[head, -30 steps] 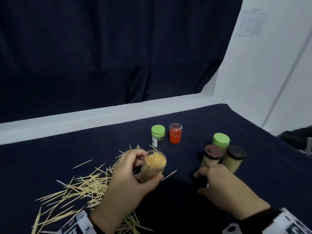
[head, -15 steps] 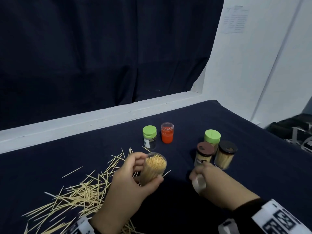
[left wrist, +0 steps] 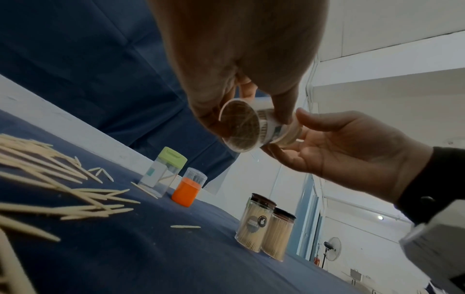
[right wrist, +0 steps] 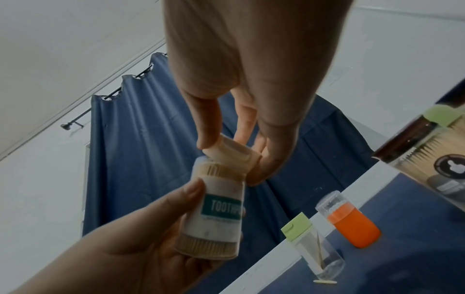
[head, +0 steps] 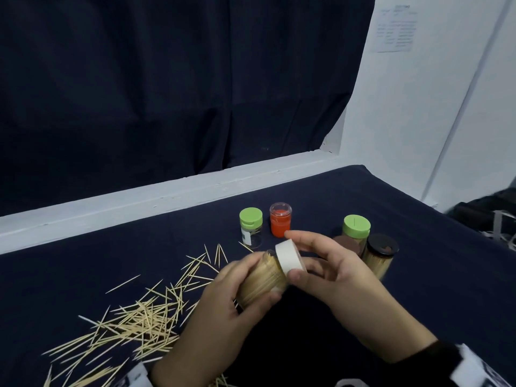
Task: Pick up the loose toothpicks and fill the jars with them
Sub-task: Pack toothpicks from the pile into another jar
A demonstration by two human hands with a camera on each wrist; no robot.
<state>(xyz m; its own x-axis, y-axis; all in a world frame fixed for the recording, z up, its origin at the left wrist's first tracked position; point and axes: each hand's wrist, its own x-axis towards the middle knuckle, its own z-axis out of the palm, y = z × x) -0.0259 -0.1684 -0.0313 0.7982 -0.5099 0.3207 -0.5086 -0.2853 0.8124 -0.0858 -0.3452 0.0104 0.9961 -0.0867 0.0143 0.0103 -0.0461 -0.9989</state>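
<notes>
Your head view is dim but evenly lit, no glare; the dark navy tablecloth [head: 418,275] swallows shadows and the corners smear. Both wrist views are grainy with bent wide-angle edges, and the pale wooden loose toothpicks [left wrist: 37,169] near the lens are blurred.

The surface [head: 349,317] is covered in dark navy cloth, matt and slightly creased. Loose toothpicks [head: 134,322] are pale bare wood, dull and smooth. The jar [right wrist: 216,214] in the left hand [head: 220,317] is clear glossy plastic with a matt white paper label; its cap [head: 290,259] is matt off-white plastic. The far jars have matt green plastic lids [head: 250,217], and the orange jar [head: 280,223] is shiny clear plastic over an orange insert. The two right jars [left wrist: 264,224] are glossy and clear, with dark brown lids. The curtain [head: 167,79] behind is dark matt cloth; the wall [head: 446,107] looks painted and smooth, with a paper sheet [head: 396,29] on it.
</notes>
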